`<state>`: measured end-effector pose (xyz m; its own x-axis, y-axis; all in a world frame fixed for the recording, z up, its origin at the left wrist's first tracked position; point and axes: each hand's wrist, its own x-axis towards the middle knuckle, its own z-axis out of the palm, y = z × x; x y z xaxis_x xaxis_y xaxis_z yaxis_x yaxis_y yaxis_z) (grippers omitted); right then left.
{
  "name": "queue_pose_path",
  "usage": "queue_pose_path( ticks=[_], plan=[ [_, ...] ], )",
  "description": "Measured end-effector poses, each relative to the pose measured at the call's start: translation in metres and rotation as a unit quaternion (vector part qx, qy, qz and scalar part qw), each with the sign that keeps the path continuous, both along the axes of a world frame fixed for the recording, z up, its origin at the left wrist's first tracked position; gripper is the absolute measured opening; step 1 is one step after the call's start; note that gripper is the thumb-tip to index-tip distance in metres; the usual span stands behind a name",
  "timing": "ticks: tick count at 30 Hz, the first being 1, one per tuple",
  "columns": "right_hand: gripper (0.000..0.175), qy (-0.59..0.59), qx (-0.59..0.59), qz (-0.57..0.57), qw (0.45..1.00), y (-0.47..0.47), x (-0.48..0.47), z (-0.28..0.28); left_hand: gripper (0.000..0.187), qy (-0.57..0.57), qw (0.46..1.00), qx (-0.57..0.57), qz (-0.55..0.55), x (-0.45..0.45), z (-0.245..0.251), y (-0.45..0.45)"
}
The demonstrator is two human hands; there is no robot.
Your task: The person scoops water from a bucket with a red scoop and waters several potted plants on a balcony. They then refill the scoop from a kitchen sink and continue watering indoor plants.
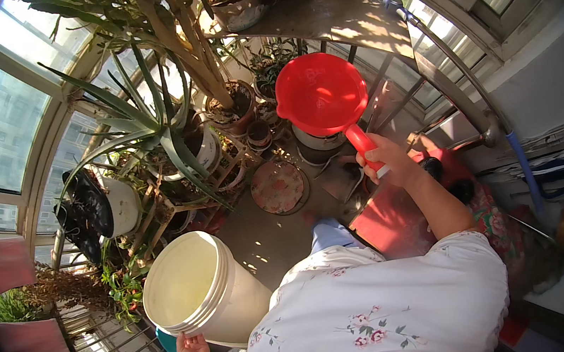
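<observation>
My right hand (389, 158) grips the handle of a red plastic water ladle (322, 95), held out over the floor near the potted plants. The inside of the ladle faces up; whether any water lies in it I cannot tell. At the lower left my left hand (193, 348) has its fingers on the rim of a large white plastic bucket (229, 295). The bucket stands close to my body, and pale, slightly yellowish liquid seems to be inside. An aloe plant (138, 117) and a thick-stemmed plant in a clay pot (237, 108) stand beyond the bucket and ladle.
A round patterned stool top or lid (277, 187) is near the middle. Black shoes (87, 215) rest by a white container (123, 205) at left. A wooden board (346, 15) carries pots at the top. A long-handled brush (435, 38) leans at right, near a red surface (394, 220).
</observation>
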<state>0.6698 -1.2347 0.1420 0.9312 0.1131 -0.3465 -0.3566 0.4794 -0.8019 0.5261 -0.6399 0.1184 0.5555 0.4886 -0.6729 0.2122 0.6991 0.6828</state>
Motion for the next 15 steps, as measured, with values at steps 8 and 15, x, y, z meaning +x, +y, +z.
queue_pose_path(
  ticks=[8, 15],
  plan=[
    [0.033, -0.039, -0.065, -0.066, 0.995, -0.061, 0.028, 0.046, 0.021, 0.032, 0.999, -0.002, 0.006, -0.001, -0.022, 0.009],
    [0.026, -0.056, -0.109, -0.119, 0.985, -0.103, 0.058, 0.051, 0.019, 0.021, 1.0, 0.002, -0.004, 0.004, -0.022, 0.005]
  ],
)
